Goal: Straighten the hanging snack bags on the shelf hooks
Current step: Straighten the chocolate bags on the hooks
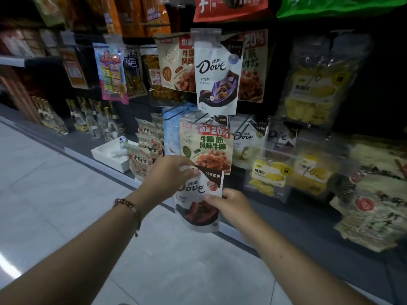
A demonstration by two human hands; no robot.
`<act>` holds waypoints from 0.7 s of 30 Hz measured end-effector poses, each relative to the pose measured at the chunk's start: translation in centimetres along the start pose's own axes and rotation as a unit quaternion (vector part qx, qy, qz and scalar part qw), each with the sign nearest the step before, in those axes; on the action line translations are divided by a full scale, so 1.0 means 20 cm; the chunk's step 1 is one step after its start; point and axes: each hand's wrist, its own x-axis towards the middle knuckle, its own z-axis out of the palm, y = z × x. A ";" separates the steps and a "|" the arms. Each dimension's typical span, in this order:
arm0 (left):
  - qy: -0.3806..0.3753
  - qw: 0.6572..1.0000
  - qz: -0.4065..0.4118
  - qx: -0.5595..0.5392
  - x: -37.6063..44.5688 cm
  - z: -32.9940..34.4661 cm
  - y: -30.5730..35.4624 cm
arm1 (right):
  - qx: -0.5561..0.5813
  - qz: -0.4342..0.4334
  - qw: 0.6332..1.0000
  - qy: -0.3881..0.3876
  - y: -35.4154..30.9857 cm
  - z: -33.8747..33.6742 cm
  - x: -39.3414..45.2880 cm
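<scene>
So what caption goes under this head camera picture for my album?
Both hands, left and right, hold a red Dove chocolate bag below the beef tendon snack bag on the store hooks.

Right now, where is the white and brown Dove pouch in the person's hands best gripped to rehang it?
Probably by the flat top corners of the white and brown Dove pouch, from both sides, as the left hand and right hand roughly do; its lower half bulges.

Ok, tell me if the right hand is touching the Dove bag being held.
Touching. The head view shows the right hand with its thumb pressed on the right edge of the Dove bag, while the left hand pinches its top.
</scene>
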 end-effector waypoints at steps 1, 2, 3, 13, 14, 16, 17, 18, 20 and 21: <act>-0.015 1.000 0.000 -0.012 0.04 0.01 -0.02 | -0.009 -0.004 1.000 -0.001 0.01 -0.01 0.01; -0.031 0.999 -0.002 -0.024 0.09 0.03 -0.04 | -0.018 -0.006 1.000 -0.003 0.03 -0.03 0.01; -0.043 0.999 -0.001 -0.032 0.12 0.06 -0.07 | -0.029 -0.006 1.000 -0.002 0.04 -0.05 0.02; -0.042 0.996 0.079 -0.029 0.39 0.15 -0.05 | -0.057 -0.009 0.989 0.134 0.08 -0.05 0.24; -0.039 0.996 0.076 -0.030 0.41 0.14 -0.06 | -0.037 -0.002 0.988 0.148 0.07 -0.05 0.29; -0.029 0.997 0.066 -0.032 0.45 0.13 -0.09 | 0.014 0.017 0.987 0.157 0.05 -0.05 0.40; -0.023 0.997 0.061 -0.034 0.47 0.12 -0.13 | 0.052 0.030 0.987 0.152 0.02 -0.06 0.45; -0.017 0.998 0.052 -0.038 0.49 0.11 -0.16 | 0.094 0.039 0.985 0.141 0.00 -0.06 0.51; -0.006 0.998 0.034 -0.051 0.52 0.10 -0.24 | 0.159 0.051 0.975 0.143 -0.03 -0.08 0.63; -0.002 0.998 0.025 -0.058 0.54 0.09 -0.27 | 0.160 0.051 0.972 0.166 -0.03 -0.09 0.71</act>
